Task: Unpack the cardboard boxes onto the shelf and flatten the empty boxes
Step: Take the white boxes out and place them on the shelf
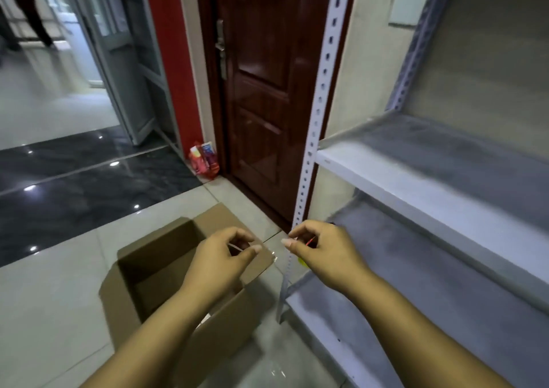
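Fingers of my left hand (221, 254) and right hand (319, 246) pinch something clear and thin, unidentifiable, above the open brown cardboard box (166, 272); grey metal shelf (416, 180) at three o'clock.

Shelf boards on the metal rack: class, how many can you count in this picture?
2: an upper shelf board right of the door, and a lower shelf board beside the right hand. Others may lie outside the frame.

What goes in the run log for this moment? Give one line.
left hand: pinches clear wrapper | right hand: pinches same wrapper | open brown cardboard box: on floor | grey metal shelf: bare
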Motion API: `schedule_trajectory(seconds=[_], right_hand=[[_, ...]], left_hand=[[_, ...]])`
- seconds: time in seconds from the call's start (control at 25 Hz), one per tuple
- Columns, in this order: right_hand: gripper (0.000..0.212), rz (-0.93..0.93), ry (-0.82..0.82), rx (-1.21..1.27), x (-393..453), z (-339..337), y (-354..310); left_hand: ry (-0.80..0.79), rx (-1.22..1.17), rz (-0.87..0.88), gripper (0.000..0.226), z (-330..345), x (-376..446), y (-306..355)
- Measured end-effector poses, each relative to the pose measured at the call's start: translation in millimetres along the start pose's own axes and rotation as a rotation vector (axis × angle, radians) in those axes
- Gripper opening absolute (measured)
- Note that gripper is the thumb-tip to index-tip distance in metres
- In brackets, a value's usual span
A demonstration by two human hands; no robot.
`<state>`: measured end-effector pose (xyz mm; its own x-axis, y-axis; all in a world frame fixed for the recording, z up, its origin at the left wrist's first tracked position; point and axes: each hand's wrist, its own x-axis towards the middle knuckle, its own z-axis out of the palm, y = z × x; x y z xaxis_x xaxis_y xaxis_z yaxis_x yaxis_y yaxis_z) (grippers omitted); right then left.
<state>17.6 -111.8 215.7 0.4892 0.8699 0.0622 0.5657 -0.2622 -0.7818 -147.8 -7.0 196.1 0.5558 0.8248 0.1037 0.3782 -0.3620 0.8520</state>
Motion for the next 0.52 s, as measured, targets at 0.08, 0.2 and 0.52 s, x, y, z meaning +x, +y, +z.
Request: schedule_trajectory(seconds=[0.08, 0.2, 0.52], right_hand=[[0.019, -0.023, -0.087, -0.018, 12, 23, -5], [0.019, -0.044, -0.211, -0.02, 36, 58, -8], [0.013, -0.065, -0.519, -0.083, 118, 150, -3]], left_hand=[[0.039, 0.008, -0.061, 0.009, -14, -2, -20], [0.119, 0.007, -0.183, 0.007, -34, -1, -52], [0.262, -0.001, -0.493, 0.005, -60, 26, -128]])
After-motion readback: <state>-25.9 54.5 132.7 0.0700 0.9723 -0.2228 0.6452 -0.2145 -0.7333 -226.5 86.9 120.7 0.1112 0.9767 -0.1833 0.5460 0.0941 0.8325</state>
